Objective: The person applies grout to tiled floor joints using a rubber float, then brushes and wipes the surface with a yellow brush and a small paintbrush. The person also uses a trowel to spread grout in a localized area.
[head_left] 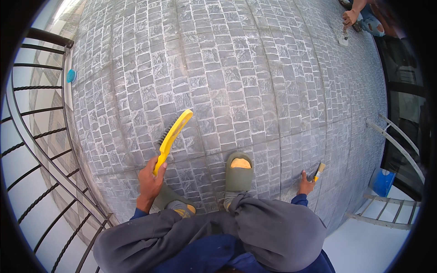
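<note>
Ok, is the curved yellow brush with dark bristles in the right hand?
No, the left hand holds the curved yellow brush, while the right hand holds a yellow-handled, pale-bristled paintbrush.

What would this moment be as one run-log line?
left grip: holds yellow brush | right grip: holds paintbrush | below: gray block-patterned floor | upper right: another person's hand

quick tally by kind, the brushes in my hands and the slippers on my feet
wire brush, in the left hand: 1
paintbrush, in the right hand: 1
slippers: 2
total: 4
</note>
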`<action>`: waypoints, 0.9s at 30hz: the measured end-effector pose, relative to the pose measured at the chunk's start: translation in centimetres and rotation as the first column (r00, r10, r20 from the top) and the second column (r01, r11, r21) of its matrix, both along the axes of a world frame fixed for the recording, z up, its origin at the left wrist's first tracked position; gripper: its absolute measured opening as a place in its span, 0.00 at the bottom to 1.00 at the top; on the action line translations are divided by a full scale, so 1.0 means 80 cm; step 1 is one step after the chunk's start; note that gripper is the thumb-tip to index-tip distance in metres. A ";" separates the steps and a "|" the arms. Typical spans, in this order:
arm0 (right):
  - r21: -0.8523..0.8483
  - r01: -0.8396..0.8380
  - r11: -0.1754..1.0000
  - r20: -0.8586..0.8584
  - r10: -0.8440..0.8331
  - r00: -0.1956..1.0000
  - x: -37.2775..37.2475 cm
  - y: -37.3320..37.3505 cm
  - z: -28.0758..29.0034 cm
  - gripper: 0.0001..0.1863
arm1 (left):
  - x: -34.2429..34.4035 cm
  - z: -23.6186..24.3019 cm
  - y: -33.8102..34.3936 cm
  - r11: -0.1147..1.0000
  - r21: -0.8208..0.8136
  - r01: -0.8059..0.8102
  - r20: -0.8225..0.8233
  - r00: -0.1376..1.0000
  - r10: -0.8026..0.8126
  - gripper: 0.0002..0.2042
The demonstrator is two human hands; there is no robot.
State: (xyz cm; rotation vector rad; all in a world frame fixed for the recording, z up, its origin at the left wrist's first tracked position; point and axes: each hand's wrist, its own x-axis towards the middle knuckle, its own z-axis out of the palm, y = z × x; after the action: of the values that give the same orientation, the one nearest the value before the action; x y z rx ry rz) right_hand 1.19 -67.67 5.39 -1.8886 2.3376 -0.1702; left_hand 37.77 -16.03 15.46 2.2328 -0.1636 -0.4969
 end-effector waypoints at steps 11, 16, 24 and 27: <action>0.457 0.264 0.850 0.463 -0.480 0.745 -0.025 -0.045 0.011 0.33 | -0.002 0.002 0.004 1.000 -0.007 -0.029 -0.013 0.999 0.029 0.15; 0.567 0.116 0.815 0.748 -0.569 0.341 -0.010 -0.048 0.027 0.17 | -0.004 -0.003 0.006 0.998 -0.015 -0.060 -0.010 0.998 0.060 0.15; 0.379 -0.411 0.829 0.754 -0.534 -0.383 0.073 -0.038 0.084 0.11 | -0.006 -0.010 0.011 0.992 -0.018 -0.124 -0.053 0.991 0.123 0.15; 0.364 -0.533 0.764 0.661 -0.615 -0.429 0.130 -0.020 0.099 0.10 | -0.004 -0.010 0.014 0.982 0.007 -0.190 -0.115 0.975 0.189 0.14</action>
State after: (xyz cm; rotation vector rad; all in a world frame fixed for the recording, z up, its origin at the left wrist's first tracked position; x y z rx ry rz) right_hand 11.58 -69.30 13.33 -0.3100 0.6518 -0.6044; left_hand 37.43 -14.89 14.68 2.1817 0.1077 -0.5185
